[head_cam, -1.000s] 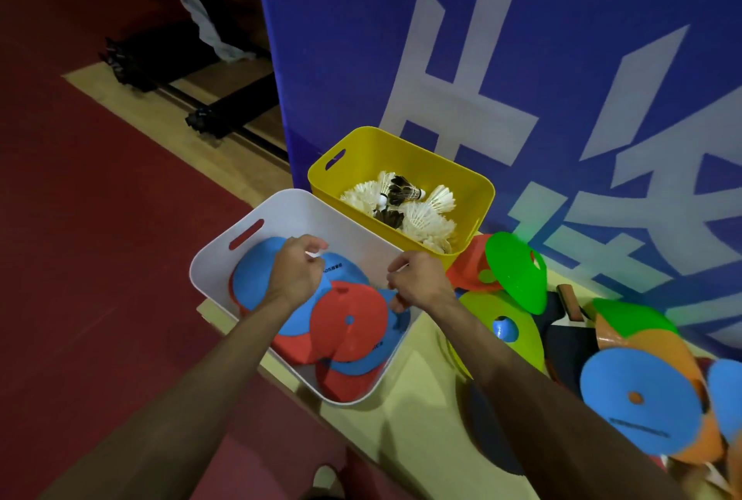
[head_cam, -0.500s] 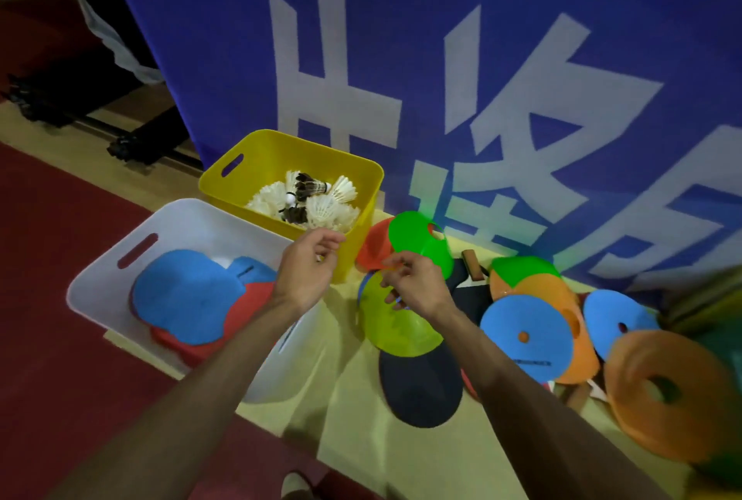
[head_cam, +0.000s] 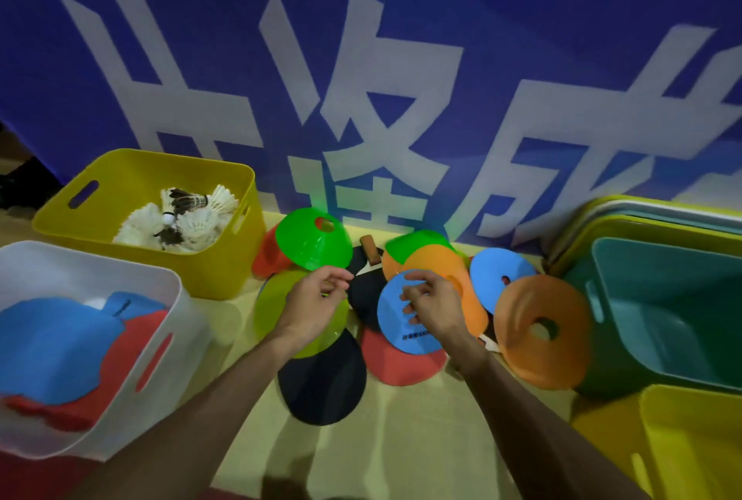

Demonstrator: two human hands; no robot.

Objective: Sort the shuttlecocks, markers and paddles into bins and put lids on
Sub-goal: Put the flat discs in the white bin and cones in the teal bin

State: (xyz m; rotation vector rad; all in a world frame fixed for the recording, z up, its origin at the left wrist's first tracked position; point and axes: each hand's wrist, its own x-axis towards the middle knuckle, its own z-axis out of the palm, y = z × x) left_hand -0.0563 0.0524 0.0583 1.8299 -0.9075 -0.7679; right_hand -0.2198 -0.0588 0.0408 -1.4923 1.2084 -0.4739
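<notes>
One yellow bin [head_cam: 217, 266] against the blue banner [head_cam: 401, 17], holding a heap of shuttlecocks [head_cam: 188, 222], two dark-feathered among the white. Just in front of it and to its left, one white bin [head_cam: 188, 339] with blurred markers [head_cam: 60, 347] inside, seemingly two blue over two red.

Right of the yellow bin, on the floor [head_cam: 401, 443], nine more markers heaped together: two red, two green, one lime marker [head_cam: 273, 310], two blue, two orange. Among them two black paddles [head_cam: 321, 391], one half under the lime marker, the other further back with its brown handle toward the banner.

Far right of the yellow bin, one teal bin [head_cam: 662, 322], a second yellow bin [head_cam: 698, 439] nearer the camera, and a stack of lids [head_cam: 642, 214] leaning behind.

Left hand [head_cam: 313, 306] above the lime marker, fingers loosely curled, nothing plainly held. Right hand [head_cam: 433, 306] on the nearer blue marker [head_cam: 417, 343], fingers bent onto it; gripping or merely touching, impossible to tell.
</notes>
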